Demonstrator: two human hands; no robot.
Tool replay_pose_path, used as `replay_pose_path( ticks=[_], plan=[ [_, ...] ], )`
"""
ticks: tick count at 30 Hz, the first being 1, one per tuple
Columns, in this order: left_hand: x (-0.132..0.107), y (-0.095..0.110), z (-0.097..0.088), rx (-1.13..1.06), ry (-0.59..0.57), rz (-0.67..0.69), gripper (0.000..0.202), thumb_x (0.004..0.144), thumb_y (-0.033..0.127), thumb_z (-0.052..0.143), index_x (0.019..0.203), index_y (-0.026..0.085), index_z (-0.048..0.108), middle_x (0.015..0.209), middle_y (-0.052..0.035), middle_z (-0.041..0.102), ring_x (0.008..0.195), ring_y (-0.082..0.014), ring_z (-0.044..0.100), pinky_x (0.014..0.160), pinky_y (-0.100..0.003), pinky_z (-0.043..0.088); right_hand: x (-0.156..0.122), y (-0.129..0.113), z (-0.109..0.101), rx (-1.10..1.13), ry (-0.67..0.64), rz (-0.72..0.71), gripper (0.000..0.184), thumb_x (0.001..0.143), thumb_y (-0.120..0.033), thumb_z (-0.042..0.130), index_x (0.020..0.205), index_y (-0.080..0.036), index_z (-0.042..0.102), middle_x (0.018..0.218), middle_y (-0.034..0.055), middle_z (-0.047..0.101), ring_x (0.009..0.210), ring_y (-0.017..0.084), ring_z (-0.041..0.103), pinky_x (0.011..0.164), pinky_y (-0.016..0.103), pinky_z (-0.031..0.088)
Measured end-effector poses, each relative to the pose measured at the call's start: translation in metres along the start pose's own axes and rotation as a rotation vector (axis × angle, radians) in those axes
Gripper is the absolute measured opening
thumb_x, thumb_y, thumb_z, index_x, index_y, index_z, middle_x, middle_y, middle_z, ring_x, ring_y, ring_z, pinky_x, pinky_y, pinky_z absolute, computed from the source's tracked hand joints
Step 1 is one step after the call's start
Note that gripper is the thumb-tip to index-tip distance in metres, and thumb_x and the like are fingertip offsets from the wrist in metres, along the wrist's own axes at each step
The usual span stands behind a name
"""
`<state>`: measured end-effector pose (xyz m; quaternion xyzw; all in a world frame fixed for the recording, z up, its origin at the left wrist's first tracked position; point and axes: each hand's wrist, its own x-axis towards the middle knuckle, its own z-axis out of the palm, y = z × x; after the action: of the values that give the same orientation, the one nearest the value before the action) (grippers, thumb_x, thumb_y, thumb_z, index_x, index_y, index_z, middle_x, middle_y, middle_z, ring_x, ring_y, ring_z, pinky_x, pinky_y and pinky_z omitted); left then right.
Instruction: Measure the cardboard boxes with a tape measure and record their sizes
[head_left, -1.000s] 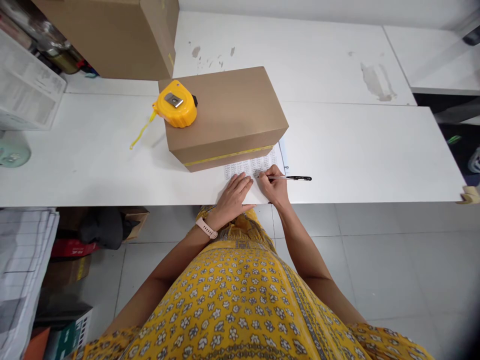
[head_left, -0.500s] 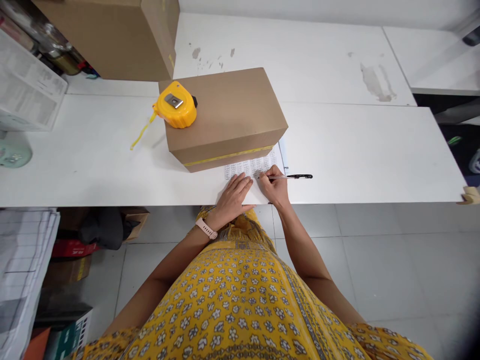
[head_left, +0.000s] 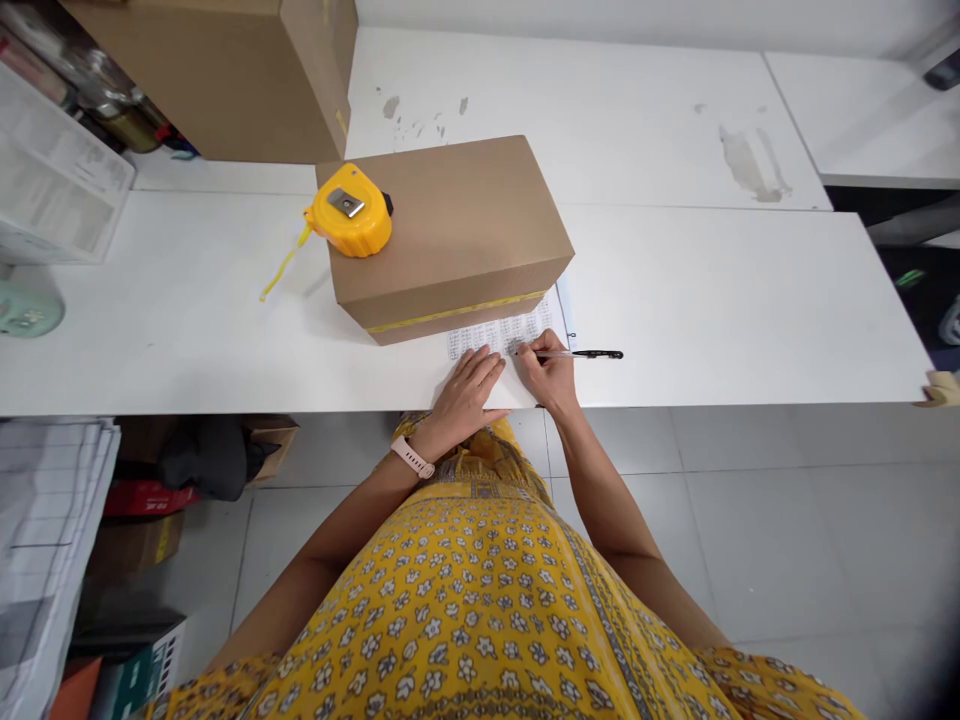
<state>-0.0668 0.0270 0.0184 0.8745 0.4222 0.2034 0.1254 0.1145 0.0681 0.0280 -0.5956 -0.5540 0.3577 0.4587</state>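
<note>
My right hand (head_left: 549, 375) is closed round a black pen (head_left: 589, 354), its tip resting on a printed sheet of paper (head_left: 499, 333) at the near edge of the white table (head_left: 712, 300). My left hand (head_left: 466, 390) lies flat on the same sheet with its fingers stretched out, a pale watch on the wrist. Just behind the sheet stands a brown cardboard box (head_left: 457, 225) banded with yellow tape, partly covering the paper. A yellow tape measure (head_left: 349, 218) sits on the box's left top corner, its strap hanging onto the table.
A bigger cardboard box (head_left: 240, 70) stands at the back left. A white bin (head_left: 52, 180) and a pale green round thing (head_left: 26, 312) sit at the left. Under the table are boxes and a dark bag (head_left: 206, 455). Stacked sheets (head_left: 37, 540) lie lower left.
The pen's free end has shifted slightly up and down as my right hand moves on the sheet. My left hand and the box stay put.
</note>
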Motion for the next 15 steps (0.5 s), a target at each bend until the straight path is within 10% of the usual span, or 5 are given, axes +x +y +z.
replay_pose_path(
  ticks=[15],
  plan=[
    [-0.0003,0.0000,-0.0004,0.005,0.007,0.006,0.073,0.090,0.043,0.074,0.147,0.008,0.046,0.150,-0.0228,0.054,0.150,-0.0369,0.040,0.127,-0.058,0.032,0.0003,0.0013,-0.0004,-0.001,0.027,-0.007,0.027,0.082,-0.033,0.061,0.066,-0.024,0.041,0.060,-0.0066,0.043,0.059,0.012,0.040,0.059,0.028,0.032]
  ],
)
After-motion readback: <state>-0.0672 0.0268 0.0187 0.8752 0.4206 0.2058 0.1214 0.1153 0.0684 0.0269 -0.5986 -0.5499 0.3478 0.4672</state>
